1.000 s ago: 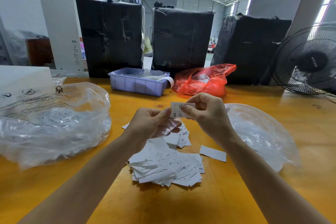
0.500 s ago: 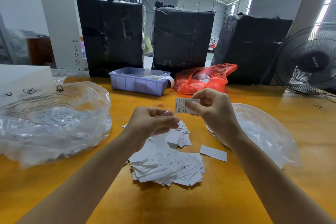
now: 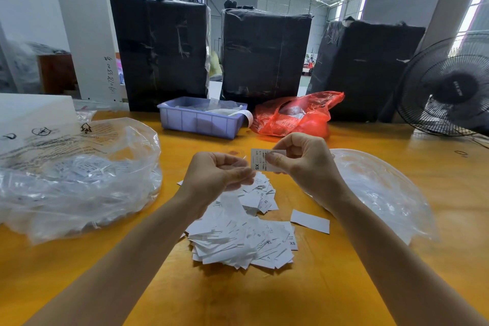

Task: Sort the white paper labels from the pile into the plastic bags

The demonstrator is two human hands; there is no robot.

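Note:
A pile of white paper labels point(image 3: 243, 233) lies on the yellow table point(image 3: 330, 286), below both hands. My right hand point(image 3: 304, 164) pinches one white label marked XS point(image 3: 258, 159) between thumb and forefinger, above the pile. My left hand point(image 3: 214, 174) hovers just left of it, fingers curled around a few labels whose white edge point(image 3: 244, 157) shows at the fingertips. A big clear plastic bag point(image 3: 76, 177) holding labels sits to the left. A flatter clear plastic bag point(image 3: 378, 188) lies to the right, partly behind my right forearm.
A single label point(image 3: 310, 221) lies apart, right of the pile. A lilac plastic bin point(image 3: 201, 120) and a red plastic bag point(image 3: 296, 115) stand at the table's back. Three black wrapped bales point(image 3: 264, 55) rise behind. A black fan point(image 3: 449, 87) stands at the far right.
My right hand has pulled the XS label away from my left hand and up a little to the right. My left hand has stayed over the pile.

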